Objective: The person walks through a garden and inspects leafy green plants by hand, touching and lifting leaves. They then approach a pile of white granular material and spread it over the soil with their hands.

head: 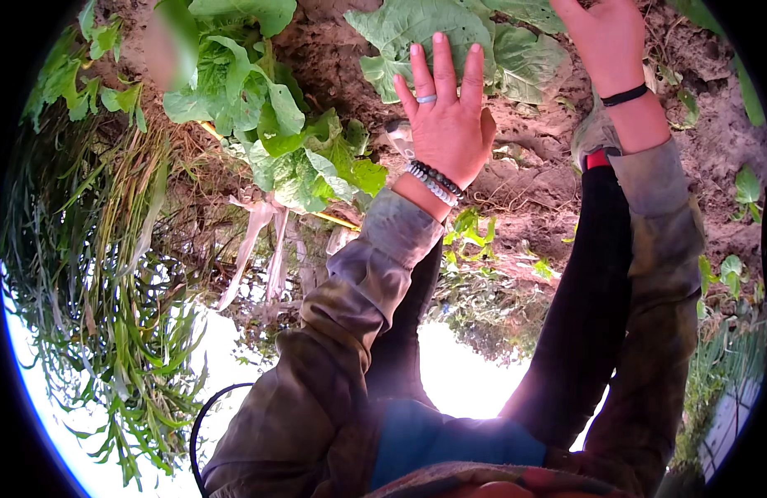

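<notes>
My left hand (448, 127), back up, is spread over a broad green leaf (420, 43) that has small holes in it. Its fingers are apart and hold nothing; whether the palm presses on the leaf is hidden. A ring and beaded bracelets are on this hand and wrist. At the top right, my right hand (610, 43) wears a black band and is partly cut off by the frame edge, so its fingertips and anything in them are out of sight. A paler, wilting leaf (529, 65) lies between the two hands.
Leafy plants (234, 93) grow left of my left hand, near a thin yellow rod (336, 220). Pale plastic strips (256, 243) hang beside tall grass (84, 249). Crumbly brown soil (526, 180) surrounds my legs (598, 249). Small seedlings (745, 193) stand at the right.
</notes>
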Demonstrator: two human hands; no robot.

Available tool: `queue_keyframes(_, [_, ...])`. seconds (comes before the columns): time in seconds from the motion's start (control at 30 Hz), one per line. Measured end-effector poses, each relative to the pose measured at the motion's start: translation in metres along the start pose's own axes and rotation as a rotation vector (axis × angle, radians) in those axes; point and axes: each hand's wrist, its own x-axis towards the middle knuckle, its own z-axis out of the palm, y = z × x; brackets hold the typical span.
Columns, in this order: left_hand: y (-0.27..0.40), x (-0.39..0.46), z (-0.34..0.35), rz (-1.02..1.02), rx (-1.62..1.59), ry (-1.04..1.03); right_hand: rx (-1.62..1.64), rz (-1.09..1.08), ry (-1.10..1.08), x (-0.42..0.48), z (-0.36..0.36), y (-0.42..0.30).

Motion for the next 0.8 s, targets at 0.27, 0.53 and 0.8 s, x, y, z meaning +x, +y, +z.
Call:
queue_keyframes(0.27, [-0.007, -0.011, -0.011, 0.030, -0.104, 0.005, 0.378, -0.126, -0.222, -0.030, 0.014, -0.029])
queue_keyframes(0.53, [-0.054, -0.047, -0.036, -0.089, -0.532, 0.476, -0.165, -0.719, -0.561, -0.089, 0.056, -0.032])
queue_keyframes(0.8, [-0.054, 0.004, -0.044, 0.173, 0.012, -0.077, -0.050, -0.573, -0.578, -0.077, 0.009, -0.017])
